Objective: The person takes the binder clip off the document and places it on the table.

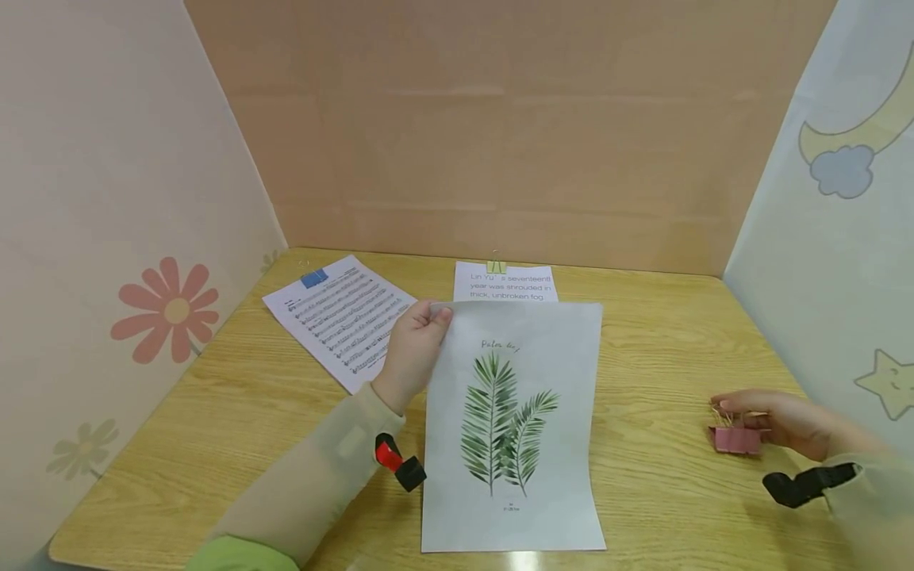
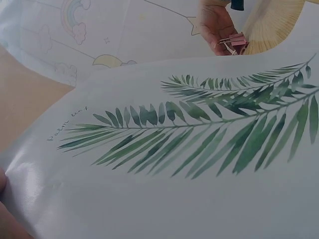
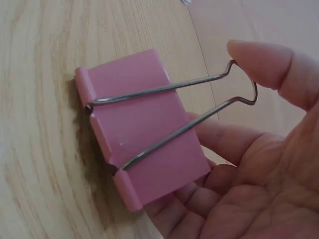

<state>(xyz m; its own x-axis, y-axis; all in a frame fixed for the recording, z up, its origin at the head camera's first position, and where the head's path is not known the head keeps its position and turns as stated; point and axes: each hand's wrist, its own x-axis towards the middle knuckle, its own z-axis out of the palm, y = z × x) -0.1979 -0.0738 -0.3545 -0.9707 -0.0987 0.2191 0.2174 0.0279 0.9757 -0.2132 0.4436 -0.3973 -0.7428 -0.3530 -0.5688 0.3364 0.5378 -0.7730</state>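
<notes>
A white sheet (image 1: 450,412) printed with green palm leaves stands upright toward me over the middle of the table. My left hand (image 1: 412,353) pinches its top left corner between thumb and fingers. At the right, my right hand (image 1: 793,420) holds a pink binder clip (image 1: 737,441) by its wire handles. In the right wrist view, the thumb is at one wire loop of the binder clip (image 3: 144,129), and the other fingers are curled behind its body. The clip's mouth points down, close over the wood.
Behind my left hand lies a sheet of music (image 1: 336,317) with a blue binder clip (image 1: 313,278) at its top. A page of large text (image 1: 500,284) with a yellow-green clip (image 1: 496,267) is partly hidden behind the palm sheet. Walls border the table (image 1: 664,357) on three sides.
</notes>
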